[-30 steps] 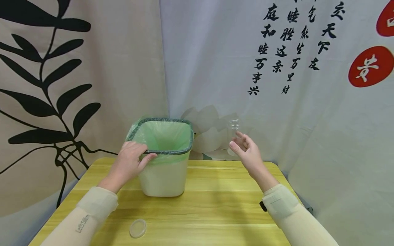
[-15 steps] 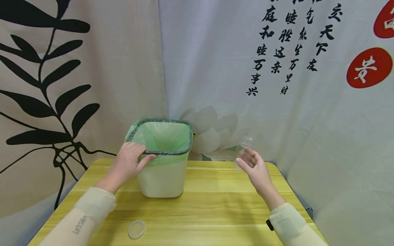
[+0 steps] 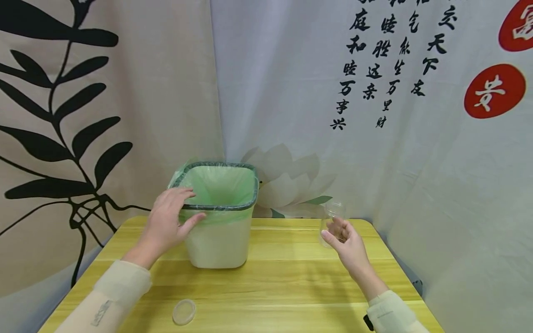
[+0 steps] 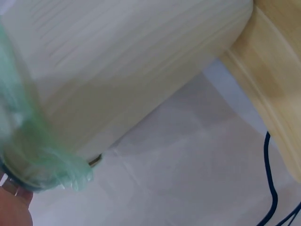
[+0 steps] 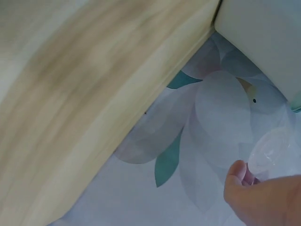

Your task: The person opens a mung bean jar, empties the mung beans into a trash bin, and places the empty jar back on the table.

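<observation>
A clear, screw-neck plastic jar (image 3: 334,210) stands upright in the grip of my right hand (image 3: 350,247), thumb in front and fingers behind it, over the far right of the table. Its pale rounded edge (image 5: 270,150) shows past the right hand (image 5: 263,200) in the right wrist view. My left hand (image 3: 168,219) is at the near left rim of a white bin (image 3: 218,245), fingers loosely extended above the rim and thumb apart below it. A green bag (image 3: 220,182) lines the bin and folds over its dark rim. In the left wrist view, fingertips (image 4: 21,195) show at the rim.
A round, clear lid (image 3: 184,311) lies on the wooden table (image 3: 266,296) near the front left. Behind the table hangs a printed cloth (image 3: 291,92), close to the bin's back.
My right hand has lowered the jar and shifted it right, towards the tabletop. The left hand has loosened from the bin's rim and moved slightly left, its fingers straighter.
</observation>
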Demonstrator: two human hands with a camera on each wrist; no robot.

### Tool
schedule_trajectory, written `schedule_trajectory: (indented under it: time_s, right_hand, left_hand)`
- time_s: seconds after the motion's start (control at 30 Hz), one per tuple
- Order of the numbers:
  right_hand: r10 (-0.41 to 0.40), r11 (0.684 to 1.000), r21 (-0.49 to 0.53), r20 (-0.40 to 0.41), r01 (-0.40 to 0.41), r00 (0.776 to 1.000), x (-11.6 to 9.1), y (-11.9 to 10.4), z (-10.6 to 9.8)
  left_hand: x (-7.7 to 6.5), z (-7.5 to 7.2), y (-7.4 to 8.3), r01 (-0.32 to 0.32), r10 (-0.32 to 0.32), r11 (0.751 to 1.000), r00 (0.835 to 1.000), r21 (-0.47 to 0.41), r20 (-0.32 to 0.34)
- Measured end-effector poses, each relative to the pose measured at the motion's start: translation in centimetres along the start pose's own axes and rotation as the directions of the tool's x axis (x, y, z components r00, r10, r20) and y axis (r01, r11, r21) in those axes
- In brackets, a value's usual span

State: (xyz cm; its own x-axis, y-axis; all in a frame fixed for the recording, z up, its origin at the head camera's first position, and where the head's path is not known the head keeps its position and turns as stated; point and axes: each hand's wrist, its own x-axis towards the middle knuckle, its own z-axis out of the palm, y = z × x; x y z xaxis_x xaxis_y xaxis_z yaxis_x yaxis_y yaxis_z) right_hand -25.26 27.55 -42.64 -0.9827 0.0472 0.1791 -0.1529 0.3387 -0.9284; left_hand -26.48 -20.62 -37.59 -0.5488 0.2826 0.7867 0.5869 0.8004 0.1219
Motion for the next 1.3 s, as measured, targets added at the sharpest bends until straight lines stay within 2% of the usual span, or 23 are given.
schedule_trajectory:
  time_s: [0.3,0.6,0.7,0.9,1.1,1.2,1.3]
  right_hand:
    - [0.008,1.000,-0.003,0.013,-0.008,1.000,-0.6,0.8,0.2]
    - [0.036,0.999,0.000,0.027,-0.036,0.999,-0.9,1.7,0.6]
    - [0.042,0.999,-0.003,0.027,-0.042,0.999,-1.1,2.1,0.8]
    - [0.050,0.998,-0.039,0.044,-0.048,0.998,-1.6,3.0,1.2]
    - [0.034,0.998,-0.062,0.052,-0.031,0.998,-2.0,3.5,1.0]
    - [0.035,0.997,-0.068,0.058,-0.031,0.998,-2.2,3.9,0.9]
    - [0.045,0.997,-0.069,0.061,-0.040,0.997,-2.3,4.3,0.9]
  left_hand:
    - [-1.9,-1.6,0.8,-0.001,-0.001,1.000,0.993,-0.019,-0.118]
    - [-5.2,-2.7,2.5,0.035,-0.038,0.999,0.990,-0.026,-0.137]
    - [-6.3,-2.7,3.5,0.041,-0.044,0.999,0.994,-0.025,-0.098]
    - [-8.5,-1.8,5.1,0.064,-0.063,0.998,0.997,-0.025,0.032]
    - [-10.4,-0.8,6.3,0.112,-0.106,0.991,0.991,-0.072,0.083]
    - [-11.0,-0.5,7.0,0.179,-0.164,0.978,0.978,-0.111,0.131]
    - [-11.5,-0.3,7.6,0.270,-0.240,0.955,0.948,-0.127,0.207]
